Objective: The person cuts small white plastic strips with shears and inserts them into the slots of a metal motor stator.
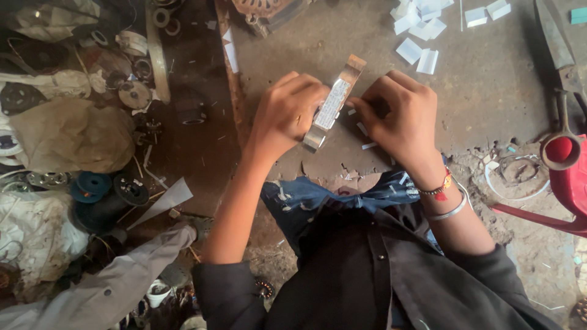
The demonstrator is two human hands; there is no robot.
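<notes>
Centre of frame: left hand (pixel 286 114) curled around a narrow oblong metal block (pixel 333 104), fingers closed on its left edge, holding it tilted, upper end toward top right. The block has a pale paper-like strip along its face and a shiny lower end. Right hand (pixel 400 116) sits just right of the block, fingers bunched tight at its side; fingertips look pinched together, but what they hold, if anything, is too small to tell. Small white paper bits (pixel 365 135) lie on the dirty grey work surface (pixel 489 85) between and below the hands.

Right wrist has a red thread band and a metal bangle (pixel 449 211). Dark sleeves, blue cloth over the lap at lower centre.

Upper right: pile of cut white paper slips (pixel 422 27). Far right edge: big metal shears (pixel 562 73), handle loop near a red plastic stool (pixel 572 183).

Left side of frame: clutter of metal rings, discs, blue spools (pixel 92 183) and crumpled cloth bags (pixel 73 134). Lower left: a white paper cone (pixel 165 201) and a grey sleeve (pixel 116 281) of another person.
</notes>
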